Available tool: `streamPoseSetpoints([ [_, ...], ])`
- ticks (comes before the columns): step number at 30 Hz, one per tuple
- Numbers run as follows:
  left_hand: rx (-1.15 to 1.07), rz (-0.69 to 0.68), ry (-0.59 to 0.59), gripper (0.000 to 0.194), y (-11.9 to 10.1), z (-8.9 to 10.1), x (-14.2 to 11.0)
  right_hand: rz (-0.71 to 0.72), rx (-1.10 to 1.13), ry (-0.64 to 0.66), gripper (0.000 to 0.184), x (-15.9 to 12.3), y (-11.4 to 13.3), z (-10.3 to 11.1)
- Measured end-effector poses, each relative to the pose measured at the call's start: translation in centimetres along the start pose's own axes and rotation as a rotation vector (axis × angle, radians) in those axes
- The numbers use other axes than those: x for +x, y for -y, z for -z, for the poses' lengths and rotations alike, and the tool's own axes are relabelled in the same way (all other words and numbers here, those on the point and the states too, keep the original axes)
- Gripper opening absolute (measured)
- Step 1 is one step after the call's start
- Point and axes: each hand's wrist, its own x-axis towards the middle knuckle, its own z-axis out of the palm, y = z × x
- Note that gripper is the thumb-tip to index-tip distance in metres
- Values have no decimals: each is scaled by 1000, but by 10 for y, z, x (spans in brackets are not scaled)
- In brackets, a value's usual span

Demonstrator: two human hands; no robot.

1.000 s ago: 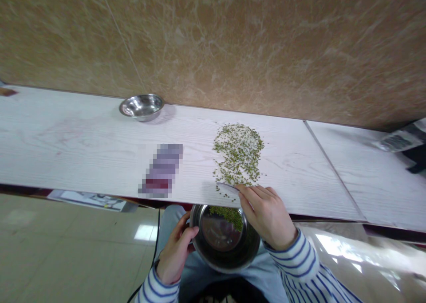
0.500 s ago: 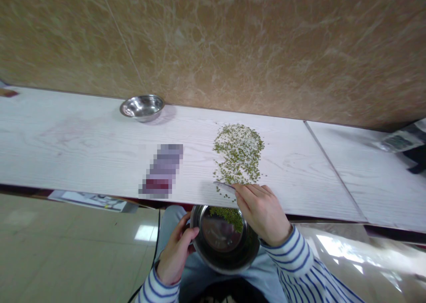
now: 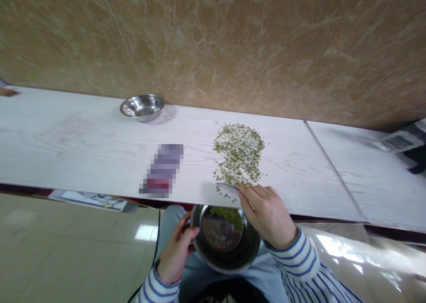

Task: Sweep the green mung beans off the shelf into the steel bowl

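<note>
A patch of small green beans mixed with white grains (image 3: pixel 238 153) lies spread on the white wooden table (image 3: pixel 83 143). My right hand (image 3: pixel 266 214) is closed on a thin flat white card (image 3: pixel 228 188) whose edge rests on the table at the near side of the patch. My left hand (image 3: pixel 176 252) grips the rim of a steel bowl (image 3: pixel 224 238) held below the table's front edge over my lap. Some green beans (image 3: pixel 229 215) lie inside that bowl at its far side.
A second, empty steel bowl (image 3: pixel 142 107) stands at the back of the table by the brown marbled wall. A blurred-out purple object (image 3: pixel 162 169) lies left of the beans. Dark items (image 3: pixel 404 141) sit at the far right. Tiled floor lies below.
My right hand and the card shifted slightly away and back along the table's near edge; the bowl and left hand stayed put.
</note>
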Motion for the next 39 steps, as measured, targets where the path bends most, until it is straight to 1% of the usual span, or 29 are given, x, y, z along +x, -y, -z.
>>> streamPoseSetpoints([
  [7,-22,-5,17,55,-2,-1,0,-5,4,40,19,4,2,0],
  [15,-18,-6,17,58,1,0,1,-6,2,10,21,3,-2,2],
  [21,-4,-9,17,60,2,0,1,4,-15,31,20,4,1,0],
  [25,-4,-10,31,58,2,2,1,-14,-23,0,21,1,-4,0],
  [29,-5,-12,9,58,4,3,3,-39,-30,-36,22,-2,-8,2],
  [36,-20,-8,24,59,4,2,2,-56,1,-12,21,3,3,-6],
  [39,-41,-12,27,61,2,3,2,-69,1,-18,21,2,2,-7],
])
